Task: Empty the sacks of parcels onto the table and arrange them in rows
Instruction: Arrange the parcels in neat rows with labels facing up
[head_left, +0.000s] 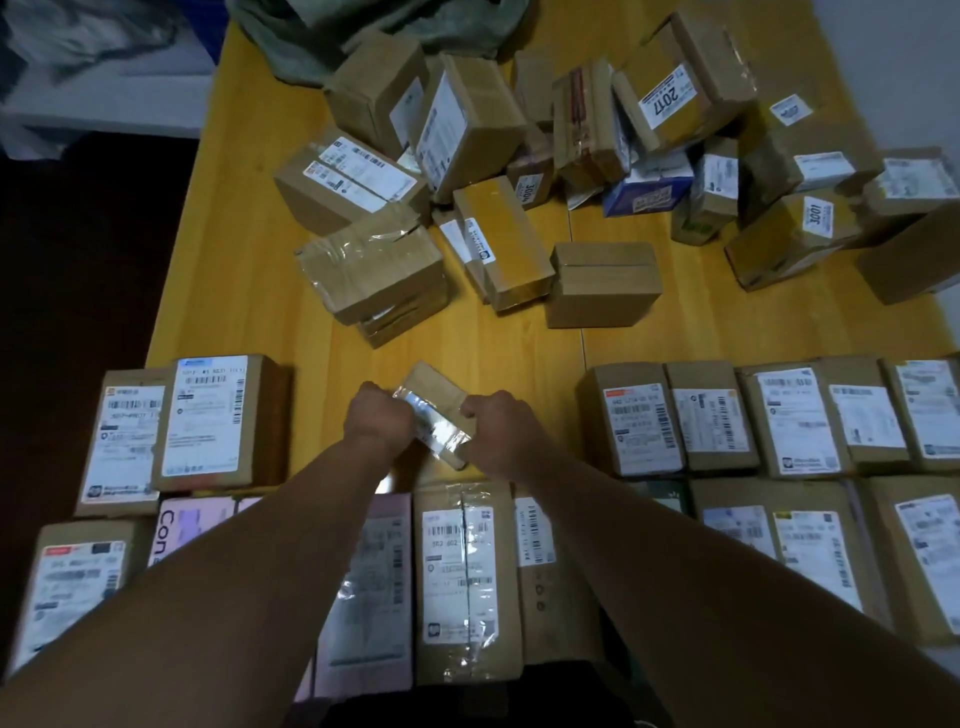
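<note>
A small taped cardboard parcel (434, 410) sits tilted in the gap of the second row, held from both sides. My left hand (379, 418) grips its left end and my right hand (501, 431) grips its right end. Labelled parcels lie in rows near me: two at the left (208, 421), several at the right (779, 415), and a nearer row (462, 577) under my forearms. A loose heap of unsorted parcels (545, 156) covers the far half of the yellow table (249, 249). A grey-green sack (332, 36) lies slumped at the far edge.
The table's left edge drops to a dark floor (78, 260). A seam (582, 322) runs down the tabletop. Bare yellow surface lies between the heap and the rows. Pale cloth-covered furniture (104, 67) stands at the far left.
</note>
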